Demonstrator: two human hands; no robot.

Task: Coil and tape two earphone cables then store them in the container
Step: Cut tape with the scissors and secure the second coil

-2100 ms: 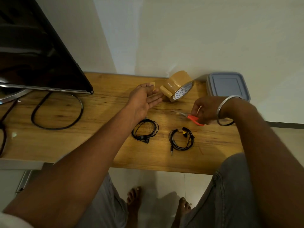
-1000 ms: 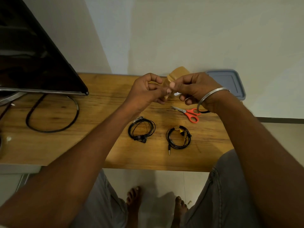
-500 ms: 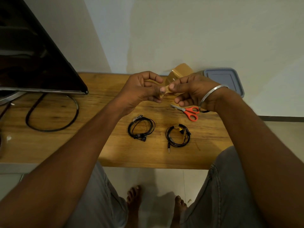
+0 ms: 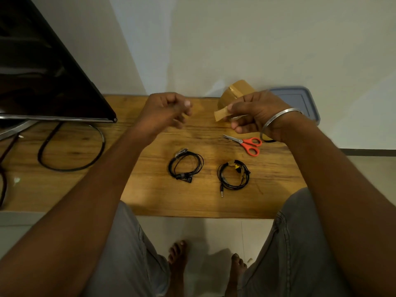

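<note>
Two coiled black earphone cables lie on the wooden table (image 4: 150, 196): the left coil (image 4: 185, 166) and the right coil (image 4: 233, 175), which carries a bit of brown tape at its top and has its plug sticking out toward me. My right hand (image 4: 255, 114) pinches a short strip of brown tape (image 4: 221, 115) above the table. My left hand (image 4: 166, 111) hovers to the left of it with fingers loosely curled, holding nothing. The brown tape roll (image 4: 234, 92) stands behind my right hand. The grey-blue lidded container (image 4: 300, 99) sits at the back right.
Orange-handled scissors (image 4: 246, 143) lie shut between the tape roll and the right coil. A dark monitor (image 4: 42, 67) stands at the left with a thick black cable (image 4: 72, 146) looped on the table. The wall is close behind. My knees and bare feet are below the table's front edge.
Both hands pinched the tape strip together half a second ago. My left hand has let go and moved left; my right hand keeps the strip. Earlier the right hand put down the scissors.
</note>
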